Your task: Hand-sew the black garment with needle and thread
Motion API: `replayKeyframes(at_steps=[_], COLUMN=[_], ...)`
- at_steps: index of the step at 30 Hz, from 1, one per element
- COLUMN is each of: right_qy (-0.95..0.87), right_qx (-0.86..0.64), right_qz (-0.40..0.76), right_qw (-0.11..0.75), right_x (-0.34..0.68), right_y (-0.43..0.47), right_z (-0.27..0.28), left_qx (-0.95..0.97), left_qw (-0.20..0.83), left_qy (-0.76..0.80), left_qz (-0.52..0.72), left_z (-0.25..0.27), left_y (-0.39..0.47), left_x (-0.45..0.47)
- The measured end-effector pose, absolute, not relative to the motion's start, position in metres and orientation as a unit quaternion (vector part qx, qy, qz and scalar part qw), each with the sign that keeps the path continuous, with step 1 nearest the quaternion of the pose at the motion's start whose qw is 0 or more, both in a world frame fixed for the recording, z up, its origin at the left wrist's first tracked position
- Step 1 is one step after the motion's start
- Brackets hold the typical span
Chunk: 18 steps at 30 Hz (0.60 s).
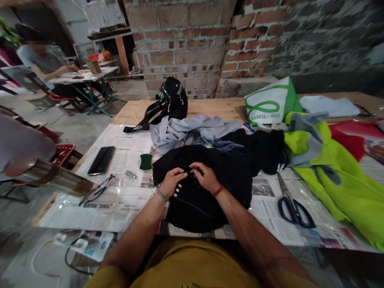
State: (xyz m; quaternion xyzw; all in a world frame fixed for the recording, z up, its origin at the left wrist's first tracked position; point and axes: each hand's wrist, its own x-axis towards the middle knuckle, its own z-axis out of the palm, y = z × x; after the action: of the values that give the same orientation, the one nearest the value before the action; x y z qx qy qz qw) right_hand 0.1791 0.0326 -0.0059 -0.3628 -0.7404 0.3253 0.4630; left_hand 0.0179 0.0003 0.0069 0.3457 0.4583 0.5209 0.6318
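Observation:
A black garment [204,208] with small white marks lies bunched on the table in front of me. My left hand [173,181] is closed in a pinch on its cloth, thumb and forefinger together. Close by on the right, my right hand [207,179] curls over the same garment with fingers bent together; what lies between its fingertips is too small and dark to make out. Beyond the hands, a crumpled light grey garment [195,130] touches the black one. A green sponge [146,162] rests by its left edge.
Newspaper [129,218] under clear plastic covers the table. To the right lie scissors [292,204] and a neon yellow garment [333,172]. Leftward are a phone [102,161], glasses [99,190] and a tipped metallic cylinder [63,179]. A black bag [174,98] and green-white bag [270,102] stand behind.

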Motion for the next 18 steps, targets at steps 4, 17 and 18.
replayKeyframes(at_steps=[4,17,18], right_qy=[-0.759,-0.813,-0.804], right_qx=[-0.349,-0.359,-0.362], right_qz=[0.266,0.152,0.148], right_qw=[0.482,0.432,0.447], right_x=[0.185,0.174,0.171], right_y=[0.027,0.005,0.005], right_z=[0.022,0.014,0.013], left_qx=[0.349,0.337,0.339], left_qw=[0.632,0.674,0.674], left_qy=[0.445,0.392,0.389], left_qz=[0.529,0.528,0.529], left_z=[0.008,0.009,0.008], left_y=[-0.001,-0.004,-0.004], left_x=[0.016,0.012,0.012])
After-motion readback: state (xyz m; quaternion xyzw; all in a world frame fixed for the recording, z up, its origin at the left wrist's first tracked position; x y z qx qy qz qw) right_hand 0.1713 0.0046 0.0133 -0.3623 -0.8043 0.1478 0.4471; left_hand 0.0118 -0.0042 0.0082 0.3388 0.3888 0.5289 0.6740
